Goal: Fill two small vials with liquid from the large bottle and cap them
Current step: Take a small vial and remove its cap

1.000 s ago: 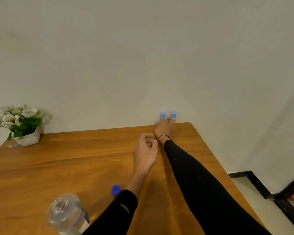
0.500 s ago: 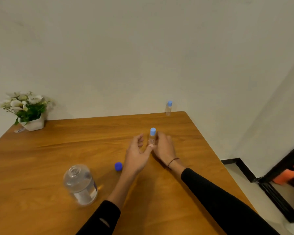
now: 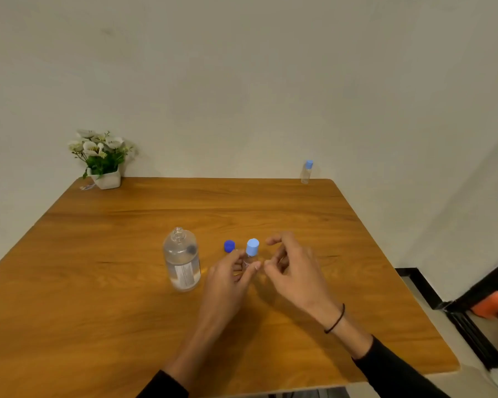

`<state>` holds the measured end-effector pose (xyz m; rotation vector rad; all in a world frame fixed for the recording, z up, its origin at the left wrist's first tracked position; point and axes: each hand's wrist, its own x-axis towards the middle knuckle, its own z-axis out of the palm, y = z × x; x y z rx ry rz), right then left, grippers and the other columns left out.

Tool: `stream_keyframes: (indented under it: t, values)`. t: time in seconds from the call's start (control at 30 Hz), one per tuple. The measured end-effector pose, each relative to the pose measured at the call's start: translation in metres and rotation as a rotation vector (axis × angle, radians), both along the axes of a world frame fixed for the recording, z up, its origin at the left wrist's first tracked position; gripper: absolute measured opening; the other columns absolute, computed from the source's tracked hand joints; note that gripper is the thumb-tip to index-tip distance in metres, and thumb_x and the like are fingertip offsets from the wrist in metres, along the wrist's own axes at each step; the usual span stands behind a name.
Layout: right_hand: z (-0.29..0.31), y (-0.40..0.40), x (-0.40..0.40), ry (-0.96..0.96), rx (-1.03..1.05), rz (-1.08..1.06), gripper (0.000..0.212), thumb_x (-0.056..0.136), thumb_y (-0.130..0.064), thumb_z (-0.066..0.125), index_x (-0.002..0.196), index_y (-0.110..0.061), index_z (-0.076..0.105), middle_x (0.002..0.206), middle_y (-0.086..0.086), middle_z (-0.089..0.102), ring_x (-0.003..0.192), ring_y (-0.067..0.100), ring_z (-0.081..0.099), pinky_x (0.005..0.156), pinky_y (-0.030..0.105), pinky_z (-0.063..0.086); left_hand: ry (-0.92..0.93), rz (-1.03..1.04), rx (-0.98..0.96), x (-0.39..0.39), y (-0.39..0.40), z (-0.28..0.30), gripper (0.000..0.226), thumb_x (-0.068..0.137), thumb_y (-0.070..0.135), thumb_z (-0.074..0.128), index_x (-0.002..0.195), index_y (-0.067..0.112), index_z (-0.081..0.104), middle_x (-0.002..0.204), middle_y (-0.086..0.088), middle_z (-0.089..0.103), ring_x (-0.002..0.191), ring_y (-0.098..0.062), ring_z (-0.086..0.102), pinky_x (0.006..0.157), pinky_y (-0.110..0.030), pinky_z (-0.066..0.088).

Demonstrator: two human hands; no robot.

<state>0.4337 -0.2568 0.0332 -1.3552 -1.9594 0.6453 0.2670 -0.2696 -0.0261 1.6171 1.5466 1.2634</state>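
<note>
Far left corner of the table (image 3: pixel 104 297) has a small potted plant (image 3: pixel 102 159). Mid-table stands the large bottle (image 3: pixel 181 259), uncapped and part full, with its dark blue cap (image 3: pixel 229 246) lying just right of it. Next comes the left hand (image 3: pixel 227 278), pinching a small vial (image 3: pixel 251 254) with a light blue cap — upright on the table. The right hand (image 3: pixel 295 267) hovers just beside it, fingers loosely curled, holding nothing. A second capped vial (image 3: pixel 306 172) sits at the far right corner.

Two vials (image 3: pixel 251 254) (image 3: pixel 306 172), one bottle (image 3: pixel 181 261), one loose cap (image 3: pixel 229 246).
</note>
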Motion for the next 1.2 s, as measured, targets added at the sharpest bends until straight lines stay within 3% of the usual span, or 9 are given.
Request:
stream_keyframes:
  t: [0.17, 0.33, 0.43, 0.53, 0.67, 0.73, 0.83, 0.97, 1.2]
  values:
    - [0.023, 0.004, -0.018, -0.331, 0.214, 0.049, 0.038, 0.094, -0.063, 0.061, 0.096, -0.025, 0.058, 0.069, -0.007, 0.061, 0.067, 0.014, 0.058, 0.06, 0.039, 0.048, 0.08, 0.015, 0.049, 0.004, -0.018, 0.0, 0.016, 0.1, 0.024, 0.07, 0.114, 0.018, 0.075, 0.088, 0.025, 0.071, 0.09, 0.014, 0.069, 0.073, -0.008, 0.055]
    - [0.031, 0.012, -0.024, -0.441, 0.177, 0.254, 0.013, 0.093, -0.02, 0.071, 0.093, -0.021, 0.058, 0.09, -0.006, 0.062, 0.085, 0.02, 0.056, 0.075, 0.045, 0.05, 0.099, -0.005, 0.036, 0.002, -0.019, 0.0, 0.017, 0.103, 0.027, 0.066, 0.118, 0.027, 0.073, 0.102, 0.017, 0.077, 0.1, 0.003, 0.071, 0.083, -0.033, 0.065]
    - [0.035, 0.01, -0.019, -0.49, 0.092, 0.378, 0.03, 0.094, -0.007, 0.067, 0.116, -0.027, 0.06, 0.12, -0.007, 0.053, 0.112, 0.016, 0.052, 0.088, 0.033, 0.047, 0.127, -0.019, 0.009, -0.004, -0.018, -0.001, 0.014, 0.104, 0.032, 0.064, 0.116, 0.028, 0.071, 0.101, 0.014, 0.077, 0.096, -0.002, 0.072, 0.081, -0.041, 0.064]
    - [0.038, 0.008, -0.014, -0.431, -0.003, 0.421, 0.065, 0.097, -0.032, 0.071, 0.15, -0.044, 0.037, 0.15, -0.002, 0.033, 0.13, 0.013, 0.044, 0.101, 0.036, 0.048, 0.16, -0.015, 0.013, -0.008, -0.014, -0.008, 0.005, 0.102, 0.022, 0.064, 0.101, 0.025, 0.067, 0.089, 0.011, 0.073, 0.083, -0.004, 0.068, 0.072, -0.04, 0.06]
    - [0.033, 0.017, -0.021, -0.542, 0.096, 0.165, 0.05, 0.094, -0.067, 0.059, 0.127, -0.029, 0.055, 0.12, -0.001, 0.053, 0.105, 0.022, 0.058, 0.078, 0.039, 0.05, 0.136, -0.003, 0.012, -0.006, -0.016, -0.012, 0.011, 0.101, 0.021, 0.068, 0.103, 0.031, 0.066, 0.087, 0.021, 0.07, 0.085, 0.0, 0.069, 0.074, -0.032, 0.06]
    - [0.03, 0.02, -0.024, -0.644, 0.153, 0.155, 0.031, 0.099, -0.055, 0.061, 0.104, -0.024, 0.06, 0.099, -0.001, 0.065, 0.092, 0.026, 0.063, 0.067, 0.039, 0.047, 0.136, -0.033, 0.012, -0.004, -0.016, -0.013, 0.011, 0.102, 0.025, 0.068, 0.113, 0.029, 0.069, 0.097, 0.018, 0.074, 0.092, 0.0, 0.071, 0.081, -0.032, 0.062]
    - [0.033, 0.021, -0.021, -0.549, 0.148, 0.266, 0.004, 0.098, -0.026, 0.065, 0.101, -0.026, 0.062, 0.093, -0.007, 0.064, 0.086, 0.021, 0.06, 0.07, 0.044, 0.052, 0.134, -0.067, 0.022, -0.006, -0.012, -0.014, 0.007, 0.104, 0.029, 0.064, 0.111, 0.029, 0.067, 0.094, 0.011, 0.074, 0.087, -0.007, 0.07, 0.075, -0.033, 0.059]
    - [0.04, 0.025, -0.013, -0.395, 0.103, 0.3, 0.027, 0.086, 0.002, 0.057, 0.095, -0.023, 0.065, 0.096, -0.008, 0.064, 0.084, 0.012, 0.053, 0.075, 0.04, 0.051, 0.233, -0.115, -0.014, -0.007, -0.002, -0.013, 0.014, 0.108, 0.029, 0.059, 0.118, 0.022, 0.066, 0.101, 0.01, 0.057, 0.089, -0.004, 0.053, 0.073, -0.012, 0.037]
    - [0.033, 0.046, 0.006, -0.166, 0.106, 0.189, 0.016, 0.092, -0.011, 0.074, 0.099, -0.021, 0.063, 0.098, -0.008, 0.066, 0.078, 0.012, 0.068, 0.068, 0.038, 0.06, 0.17, -0.069, -0.075, -0.005, 0.011, -0.021, 0.022, 0.102, 0.029, 0.068, 0.123, 0.021, 0.065, 0.105, 0.007, 0.052, 0.09, -0.002, 0.053, 0.076, -0.011, 0.042]
